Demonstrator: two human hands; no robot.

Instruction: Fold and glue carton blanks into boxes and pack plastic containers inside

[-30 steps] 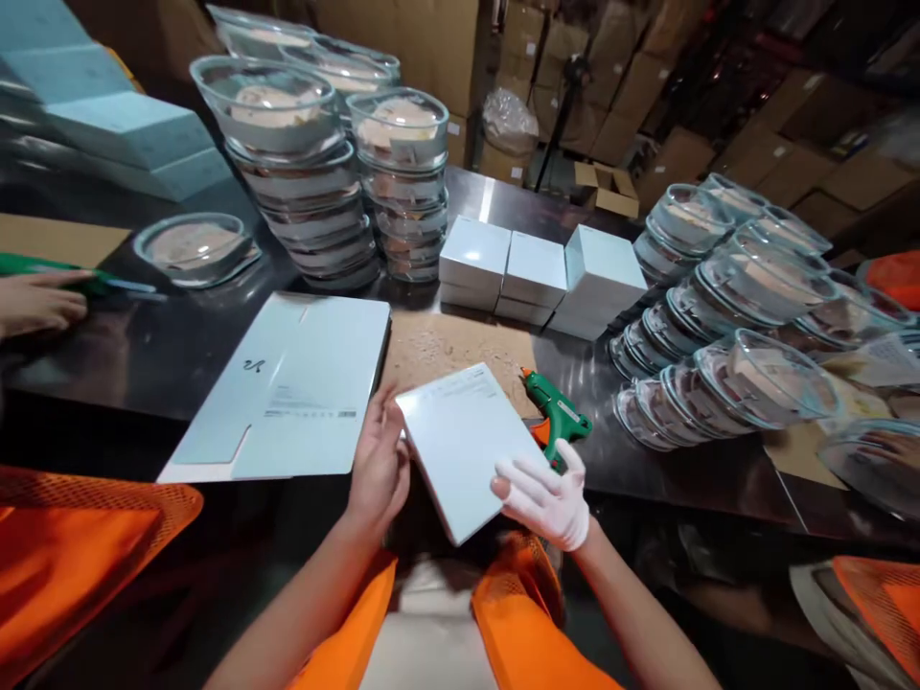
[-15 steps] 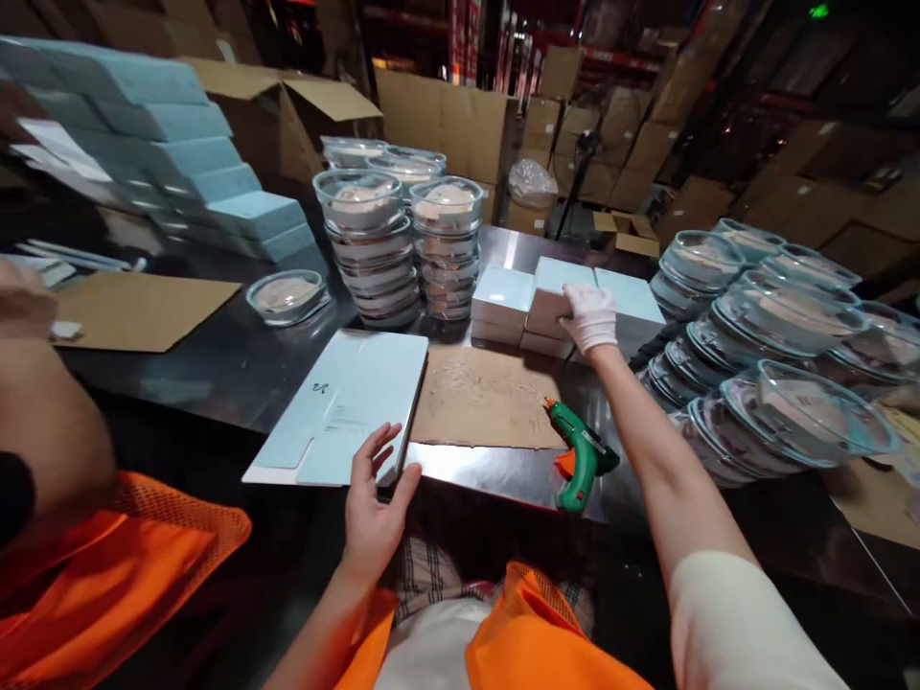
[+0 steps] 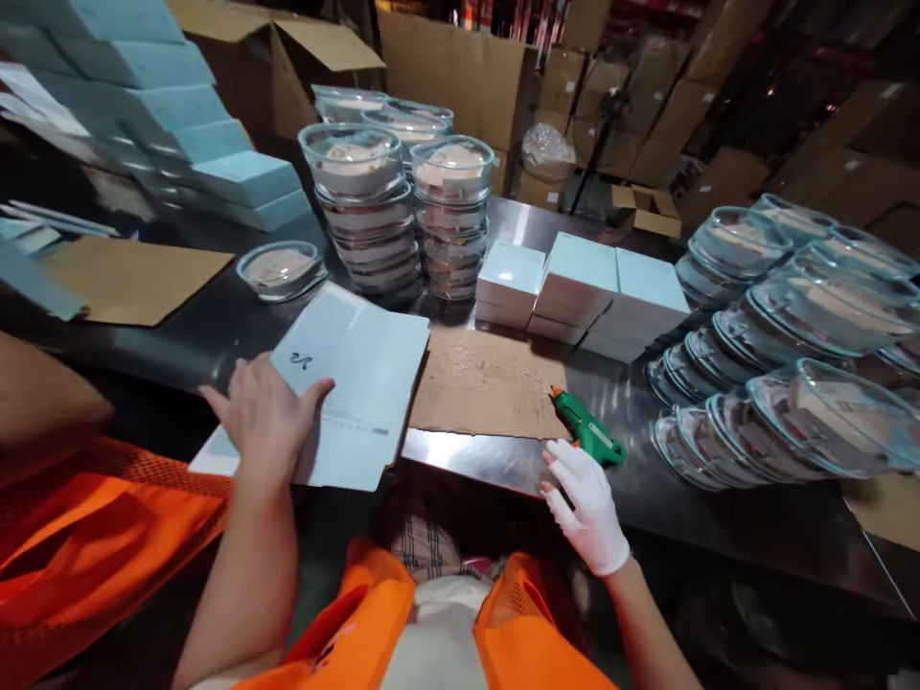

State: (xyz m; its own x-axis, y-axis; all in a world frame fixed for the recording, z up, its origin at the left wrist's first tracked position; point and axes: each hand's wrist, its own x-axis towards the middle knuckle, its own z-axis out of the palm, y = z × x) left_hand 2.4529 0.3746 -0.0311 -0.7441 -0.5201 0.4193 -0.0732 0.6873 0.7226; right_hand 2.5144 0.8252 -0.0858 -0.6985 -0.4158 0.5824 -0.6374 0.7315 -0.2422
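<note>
My bare left hand [image 3: 267, 412] lies on a stack of flat light-blue box blanks [image 3: 352, 374], its thumb and fingers spread across the top one, which has a small dark mark. My right hand [image 3: 586, 503], in a white glove with some fingertips bare, is held at the table's front edge with its fingers apart and nothing visible in them. Just beyond it lies a green glue gun [image 3: 590, 433] with an orange nozzle, its handle partly hidden by the glove. The nozzle rests at the edge of a stained cardboard sheet [image 3: 489, 383].
Folded light-blue boxes [image 3: 575, 278] stand behind the cardboard. Stacks of clear lidded bowls [image 3: 449, 211] rise at the back, with more bowls [image 3: 791, 412] at right. Another stack of blue boxes [image 3: 165, 125] is at far left. A co-worker's arm [image 3: 50, 398] reaches in at left.
My right hand has left the boxes at the back and come down towards me beside the glue gun. My left hand has moved left onto the blanks, and the top blank has turned.
</note>
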